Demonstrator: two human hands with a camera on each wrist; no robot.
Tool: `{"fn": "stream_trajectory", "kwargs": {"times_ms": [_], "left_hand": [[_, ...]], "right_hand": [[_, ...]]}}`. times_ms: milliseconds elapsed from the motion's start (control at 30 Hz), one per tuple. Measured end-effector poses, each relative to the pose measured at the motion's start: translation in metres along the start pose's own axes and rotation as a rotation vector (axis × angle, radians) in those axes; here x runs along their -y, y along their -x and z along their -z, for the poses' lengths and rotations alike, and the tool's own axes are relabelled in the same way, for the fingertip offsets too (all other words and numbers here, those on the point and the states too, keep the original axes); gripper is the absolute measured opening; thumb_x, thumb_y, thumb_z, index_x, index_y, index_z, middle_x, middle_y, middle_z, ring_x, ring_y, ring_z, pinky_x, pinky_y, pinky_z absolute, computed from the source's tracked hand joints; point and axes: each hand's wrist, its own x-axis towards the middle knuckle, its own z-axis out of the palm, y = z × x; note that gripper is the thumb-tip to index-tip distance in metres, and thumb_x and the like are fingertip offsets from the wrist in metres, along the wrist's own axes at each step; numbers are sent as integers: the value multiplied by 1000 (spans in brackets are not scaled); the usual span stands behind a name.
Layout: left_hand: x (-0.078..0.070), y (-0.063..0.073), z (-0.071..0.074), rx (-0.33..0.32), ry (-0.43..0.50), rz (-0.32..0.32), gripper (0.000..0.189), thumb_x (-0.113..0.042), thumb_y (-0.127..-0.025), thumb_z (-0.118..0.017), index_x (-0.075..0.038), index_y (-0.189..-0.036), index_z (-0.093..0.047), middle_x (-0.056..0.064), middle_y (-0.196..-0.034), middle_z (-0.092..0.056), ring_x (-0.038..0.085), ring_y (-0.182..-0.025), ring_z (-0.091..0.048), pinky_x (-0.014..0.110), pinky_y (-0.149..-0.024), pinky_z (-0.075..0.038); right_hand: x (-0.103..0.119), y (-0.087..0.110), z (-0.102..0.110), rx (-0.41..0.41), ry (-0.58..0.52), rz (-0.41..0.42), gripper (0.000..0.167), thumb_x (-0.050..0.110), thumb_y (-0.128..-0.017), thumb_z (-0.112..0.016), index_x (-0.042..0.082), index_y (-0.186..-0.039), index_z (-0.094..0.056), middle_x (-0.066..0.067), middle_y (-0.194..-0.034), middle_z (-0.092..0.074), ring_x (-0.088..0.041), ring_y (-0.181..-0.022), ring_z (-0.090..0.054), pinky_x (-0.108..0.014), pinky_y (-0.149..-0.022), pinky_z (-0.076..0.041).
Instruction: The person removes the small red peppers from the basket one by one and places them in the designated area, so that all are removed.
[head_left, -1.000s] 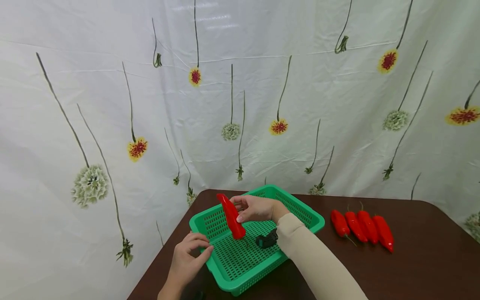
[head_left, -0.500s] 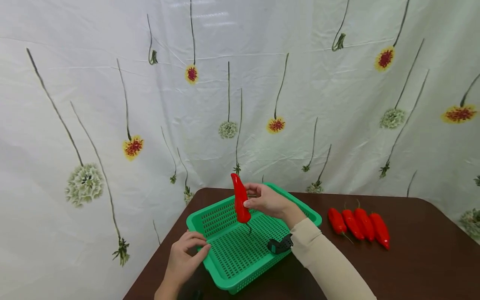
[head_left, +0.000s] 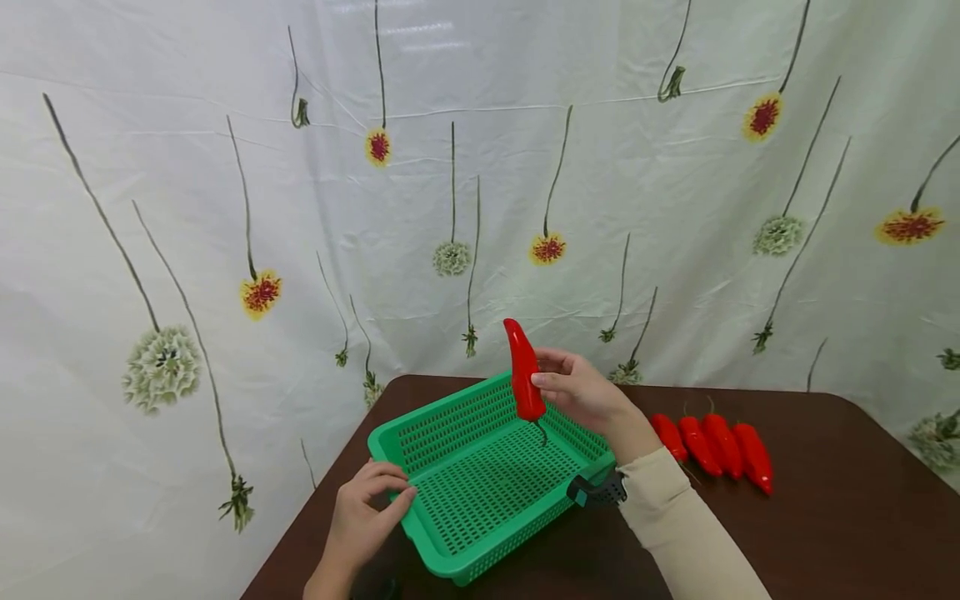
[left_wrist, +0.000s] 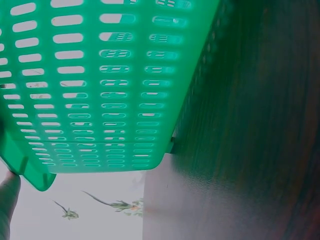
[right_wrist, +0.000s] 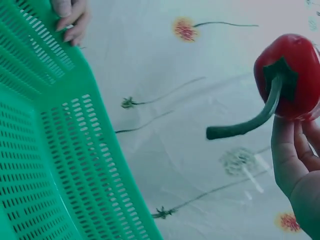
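Observation:
A red chili pepper (head_left: 524, 375) is pinched between the thumb and fingers of my right hand (head_left: 585, 394), held tip up above the green basket's far side. Its curved green stem hangs downward, and in the right wrist view the pepper (right_wrist: 295, 75) shows its stem end. My left hand (head_left: 369, 508) grips the left rim of the green plastic basket (head_left: 450, 562), thumb and fingers about the edge. In the left wrist view the slotted basket wall (left_wrist: 100, 115) fills much of the frame, with only a bit of a finger (left_wrist: 9, 195) at the rim.
Several red chili peppers (head_left: 723, 448) lie side by side on the dark brown table (head_left: 825, 533), right of the basket, partly behind my right forearm. A white curtain (head_left: 480, 83) with printed flowers hangs behind the table. A black strap device (head_left: 597, 490) is on my right wrist.
My right hand has carried the chili pepper up and to the right, from low over the basket to above its far side. The left hand stays at the rim. The view has shifted slightly.

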Motion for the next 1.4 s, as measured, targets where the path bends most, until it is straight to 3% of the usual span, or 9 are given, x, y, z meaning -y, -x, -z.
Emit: {"fn": "stream_trajectory", "kwargs": {"times_ms": [67, 200, 433, 600, 833, 1000, 1233, 1400], "left_hand": [[0, 0, 1, -2, 2, -4, 32, 9, -69, -84, -20, -76, -75, -5, -88, -69, 12, -86, -62, 7, -87, -44], [2, -2, 0, 4, 4, -12, 31, 9, -69, -84, -20, -76, -75, -4, -88, -69, 12, -86, -63, 6, -98, -40], [2, -4, -1, 3, 12, -21, 31, 10, -69, -84, -19, -76, -75, -4, -88, -69, 12, -86, -62, 7, -88, -44], [2, -4, -1, 1, 16, -35, 32, 11, -68, -84, -19, -76, -75, -2, -88, -69, 13, -86, -62, 9, -82, -46], [0, -5, -1, 5, 18, -17, 31, 9, -70, -83, -20, -75, -74, -5, -88, -69, 12, -86, -63, 5, -107, -31], [0, -4, -2, 0, 6, -10, 31, 9, -70, -83, -21, -75, -74, -5, -88, -69, 12, -86, -62, 5, -106, -32], [0, 0, -3, 9, -6, -9, 30, 7, -70, -84, -20, -75, -74, -7, -88, -69, 13, -85, -63, 6, -110, -28], [0, 0, -1, -2, -12, 5, 31, 7, -70, -84, -22, -75, -74, -8, -88, -69, 12, -86, -63, 7, -111, -30]], "right_hand": [[2, 6, 6, -37, -7, 10, 49, 8, -100, -59, -4, -144, -41, 1, -115, -65, -14, -105, -65, -25, -94, -55], [3, 20, 20, -129, -14, 33, 46, 8, -101, -57, -4, -143, -41, 4, -113, -68, -12, -103, -67, -22, -92, -55], [0, 41, 40, -261, -12, 48, 33, 11, -103, -55, 4, -134, -47, 8, -111, -69, -8, -103, -65, -18, -90, -54], [-4, 52, 50, -337, 20, 34, 35, 15, -103, -54, 4, -136, -47, 9, -112, -66, -8, -104, -63, -17, -90, -53], [-5, 63, 66, -422, 39, 12, 60, 19, -103, -55, -5, -150, -27, 12, -115, -61, -5, -106, -62, -16, -90, -52], [-4, 70, 78, -497, -5, -20, 68, 23, -103, -55, -2, -156, -20, 14, -117, -58, -5, -110, -57, -13, -89, -51], [-8, 78, 92, -600, -78, -88, 69, 24, -104, -52, 4, -160, -16, 6, -134, -42, -7, -118, -44, -11, -93, -48], [-16, 76, 102, -654, -120, -95, 72, 22, -102, -57, 2, -159, -18, 10, -119, -54, -3, -106, -53, -10, -89, -49]]}}
